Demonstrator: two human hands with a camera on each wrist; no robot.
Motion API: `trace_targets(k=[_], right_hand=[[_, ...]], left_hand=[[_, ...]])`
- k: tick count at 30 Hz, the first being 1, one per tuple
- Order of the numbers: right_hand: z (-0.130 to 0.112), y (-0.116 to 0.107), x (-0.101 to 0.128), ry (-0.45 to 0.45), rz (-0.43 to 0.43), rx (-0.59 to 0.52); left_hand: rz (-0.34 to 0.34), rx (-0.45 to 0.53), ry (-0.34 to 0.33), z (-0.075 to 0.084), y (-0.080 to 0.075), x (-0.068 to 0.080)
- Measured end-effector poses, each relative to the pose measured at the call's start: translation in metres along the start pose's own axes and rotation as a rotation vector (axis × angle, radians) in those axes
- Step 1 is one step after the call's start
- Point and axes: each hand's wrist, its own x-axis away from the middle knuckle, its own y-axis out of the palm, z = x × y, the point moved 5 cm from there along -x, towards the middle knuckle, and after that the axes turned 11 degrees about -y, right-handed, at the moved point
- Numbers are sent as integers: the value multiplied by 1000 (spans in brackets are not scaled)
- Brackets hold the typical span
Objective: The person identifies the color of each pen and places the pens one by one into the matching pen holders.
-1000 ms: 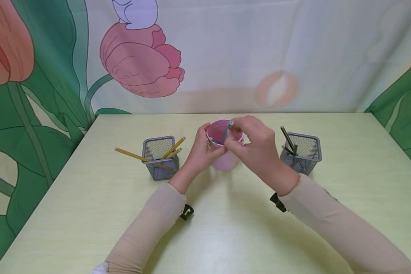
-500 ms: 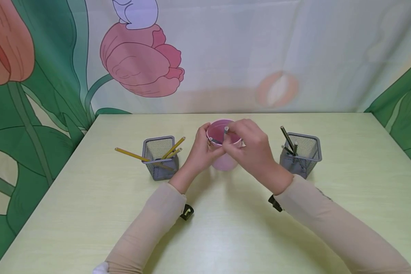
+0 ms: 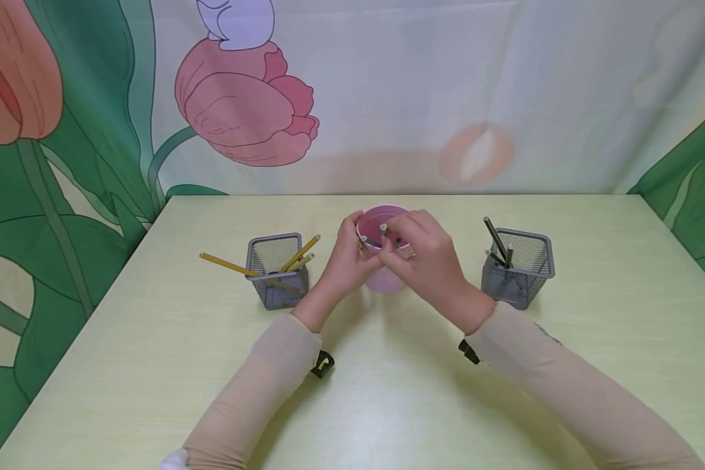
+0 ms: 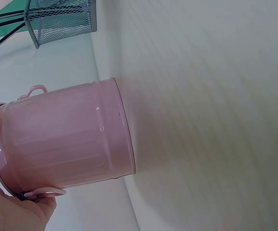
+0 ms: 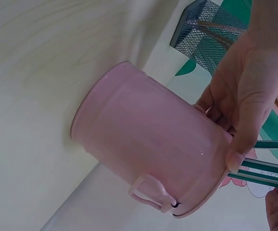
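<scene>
A small pink bucket-shaped cup [image 3: 382, 277] stands at the middle of the pale green table [image 3: 388, 405]. My left hand [image 3: 345, 260] grips its left side, thumb at the rim; in the right wrist view the left hand [image 5: 242, 96] wraps the cup [image 5: 148, 149] near its top. My right hand [image 3: 417, 251] hovers over the cup's mouth and pinches the top of a grey-green pencil [image 3: 383, 230] that stands inside it. Other green pencils [image 5: 269, 166] poke out of the cup. The left wrist view shows the cup's wall [image 4: 61, 139] and my palm [image 4: 13, 211].
A grey mesh holder [image 3: 277, 269] with yellow pencils [image 3: 226, 264] stands left of the cup. Another mesh holder [image 3: 518, 266] with dark pencils [image 3: 495, 236] stands to the right. A flower-printed cloth [image 3: 247, 111] hangs behind the table.
My right hand has come down and slightly left, lowering the grey-green pencil deeper into the pink cup. The left hand has kept its hold on the cup.
</scene>
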Motion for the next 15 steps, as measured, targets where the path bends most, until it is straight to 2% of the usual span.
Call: trace_targets(k=[15], right_hand=[[9,8,9,33,-23,-15]], left_hand=[[5,6,-3,-1,0,-1]])
